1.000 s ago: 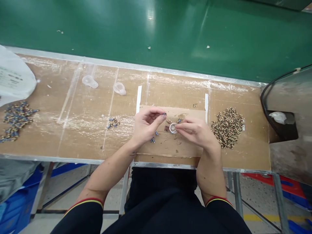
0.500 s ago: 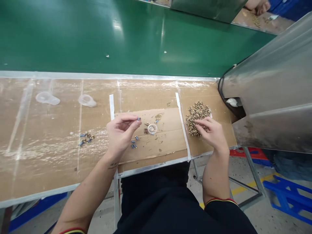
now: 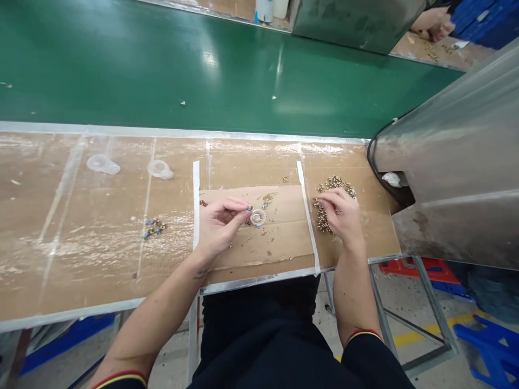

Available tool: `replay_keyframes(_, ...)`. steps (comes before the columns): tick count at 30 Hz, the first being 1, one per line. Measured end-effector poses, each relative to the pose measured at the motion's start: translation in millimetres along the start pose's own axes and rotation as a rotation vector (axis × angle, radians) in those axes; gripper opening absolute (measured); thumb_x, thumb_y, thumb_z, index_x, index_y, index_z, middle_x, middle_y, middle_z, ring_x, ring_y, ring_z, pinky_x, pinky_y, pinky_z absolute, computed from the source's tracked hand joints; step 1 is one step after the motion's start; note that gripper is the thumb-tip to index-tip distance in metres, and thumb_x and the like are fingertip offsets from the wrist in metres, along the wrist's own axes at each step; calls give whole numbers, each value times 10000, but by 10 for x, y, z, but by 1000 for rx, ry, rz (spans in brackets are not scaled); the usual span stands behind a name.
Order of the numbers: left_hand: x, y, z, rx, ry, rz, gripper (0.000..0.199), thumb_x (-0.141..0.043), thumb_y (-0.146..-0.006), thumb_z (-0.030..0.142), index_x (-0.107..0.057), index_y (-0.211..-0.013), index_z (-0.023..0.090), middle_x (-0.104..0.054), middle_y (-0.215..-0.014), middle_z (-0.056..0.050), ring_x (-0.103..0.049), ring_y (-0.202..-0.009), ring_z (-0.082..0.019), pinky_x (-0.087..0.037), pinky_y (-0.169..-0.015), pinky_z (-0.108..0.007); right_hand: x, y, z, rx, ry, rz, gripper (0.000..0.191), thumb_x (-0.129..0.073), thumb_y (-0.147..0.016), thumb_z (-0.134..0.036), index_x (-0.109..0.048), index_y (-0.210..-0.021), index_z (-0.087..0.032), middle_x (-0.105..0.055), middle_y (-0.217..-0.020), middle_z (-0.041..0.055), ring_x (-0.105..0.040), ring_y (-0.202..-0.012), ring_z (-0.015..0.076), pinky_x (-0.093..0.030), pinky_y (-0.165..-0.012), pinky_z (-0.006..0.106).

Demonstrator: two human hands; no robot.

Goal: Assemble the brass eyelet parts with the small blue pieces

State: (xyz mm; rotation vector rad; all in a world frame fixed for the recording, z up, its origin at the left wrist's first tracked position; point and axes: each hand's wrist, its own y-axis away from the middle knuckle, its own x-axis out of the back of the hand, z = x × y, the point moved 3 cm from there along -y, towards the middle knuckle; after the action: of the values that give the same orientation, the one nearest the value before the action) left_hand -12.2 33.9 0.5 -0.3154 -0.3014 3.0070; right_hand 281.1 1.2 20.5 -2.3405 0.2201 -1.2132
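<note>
My left hand (image 3: 221,224) pinches a small blue part (image 3: 249,208) between thumb and fingertips, just left of a small clear round cup (image 3: 258,217). The cup stands on a flat cardboard sheet (image 3: 279,243) and holds a little of something clear. My right hand (image 3: 343,213) is over the near side of a pile of small brass-coloured metal pieces (image 3: 335,183), with thumb and fingers pinched on one such piece (image 3: 315,200) at the pile's left edge. Behind the cup lies a blue-and-brass piece (image 3: 265,205). My left hand hides part of the sheet.
Blue-and-brass pieces (image 3: 154,229) lie in a cluster on the left. Two translucent plastic cups (image 3: 160,169) rest farther back. A green belt (image 3: 227,97) runs behind the table, and a metal housing (image 3: 454,162) borders the right. Another person's hand (image 3: 440,28) is at the far right.
My left hand has moved right with the blue part, close to the clear cup. My right hand has drawn slightly left to the pile's edge, its fingers closing on a piece. The view has shifted a little.
</note>
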Motion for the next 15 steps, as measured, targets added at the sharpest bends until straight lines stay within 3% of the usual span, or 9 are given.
replay_keyframes(3, -24, 16, -21, -5, -31, -32, 201, -874, -783, 354, -752, -794, 194, -781, -822, -57, -758, -738, -160, -649, -638, -258, -56, -288, -440, 146, -233, 144, 158, -676, -944, -145, -759, -984, -273, -746, -899, 3, -711, -804, 151, -576, -699, 291)
replay_keyframes(7, -20, 30, -37, -67, -81, -29, 181, -859, -807, 328, -759, -865, 188, -795, -812, -54, -772, -726, -160, -652, -657, -240, -299, -473, -872, 252, -488, 81, 217, -713, -915, -100, -762, -1002, -292, -781, -916, -13, -745, -806, 138, -618, -674, 269)
replay_keyframes(12, -14, 38, -12, -127, -102, -41, 203, -845, -829, 274, -741, -971, 173, -804, -835, -53, -788, -750, -156, -659, -694, -219, -551, -312, -836, 116, -627, -22, 205, -740, -881, -91, -755, -998, -259, -802, -930, 11, -779, -842, 165, -675, -747, 303)
replay_keyframes(15, -22, 37, 7, -167, -153, -42, 184, -832, -843, 256, -732, -967, 164, -804, -838, -51, -786, -743, -150, -654, -697, -213, -603, -227, -766, -11, -630, -23, 212, -771, -860, -132, -723, -1033, -244, -798, -890, 7, -782, -789, 164, -687, -714, 290)
